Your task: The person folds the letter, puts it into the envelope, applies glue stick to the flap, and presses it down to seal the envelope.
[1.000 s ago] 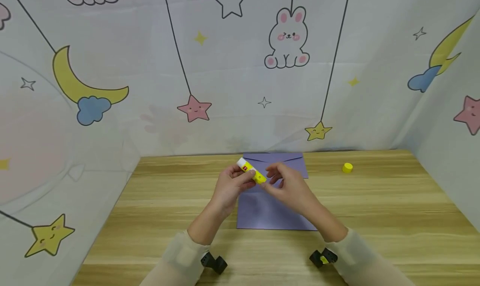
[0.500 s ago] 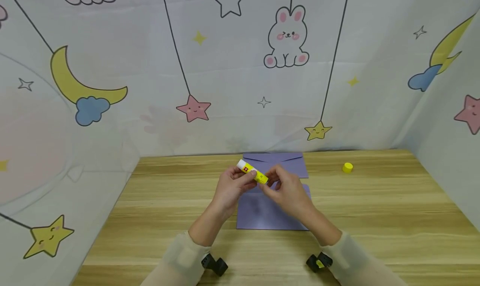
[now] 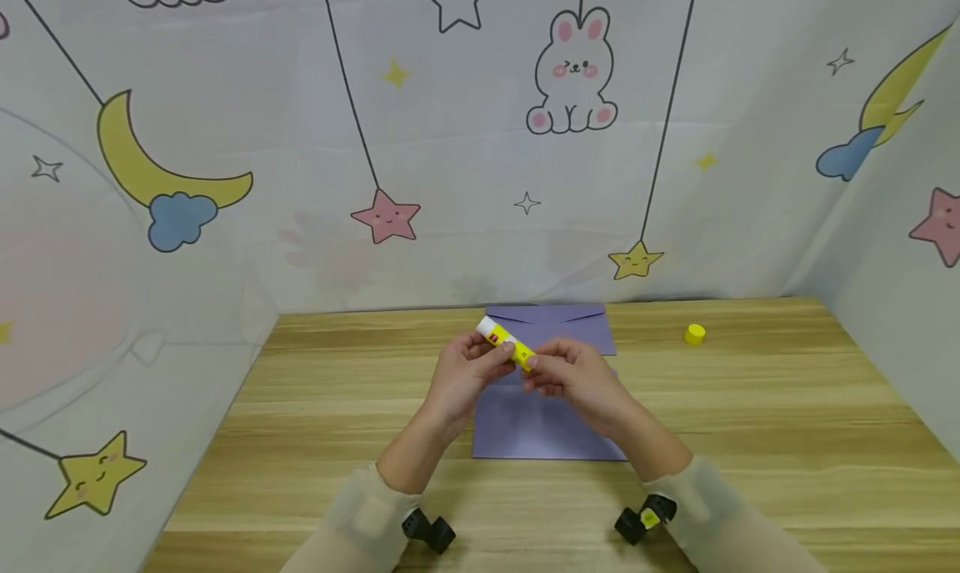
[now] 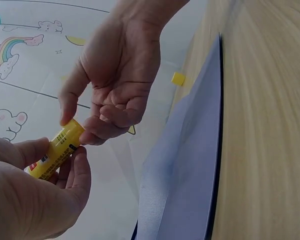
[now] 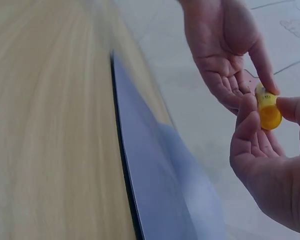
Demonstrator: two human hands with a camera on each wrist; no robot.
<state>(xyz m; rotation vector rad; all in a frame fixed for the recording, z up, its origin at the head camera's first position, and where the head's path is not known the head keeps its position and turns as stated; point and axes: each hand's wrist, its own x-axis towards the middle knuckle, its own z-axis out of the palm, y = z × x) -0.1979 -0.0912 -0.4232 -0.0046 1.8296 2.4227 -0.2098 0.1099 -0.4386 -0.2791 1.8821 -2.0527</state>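
Note:
A yellow glue stick (image 3: 504, 340) with a white upper end is held tilted above the table. My left hand (image 3: 459, 383) grips it around the middle, thumb on the near side. At its lower yellow end my right hand (image 3: 587, 387) pinches the base between thumb and index finger; the right wrist view shows the round yellow bottom of the glue stick (image 5: 270, 116) between them. Beneath both hands lies a purple envelope (image 3: 540, 429), partly covered by the right hand. Another purple piece (image 3: 570, 331), with an envelope flap edge, lies behind it.
A small yellow cap (image 3: 695, 334) stands on the wooden table (image 3: 765, 423) at the back right. A white curtain (image 3: 465, 139) with printed stars, moons and a rabbit hangs behind and around the table.
My right fingers have closed in on the glue stick's lower end and turned over it, the thumb now lying on top. The left hand keeps its grip, nearly still.

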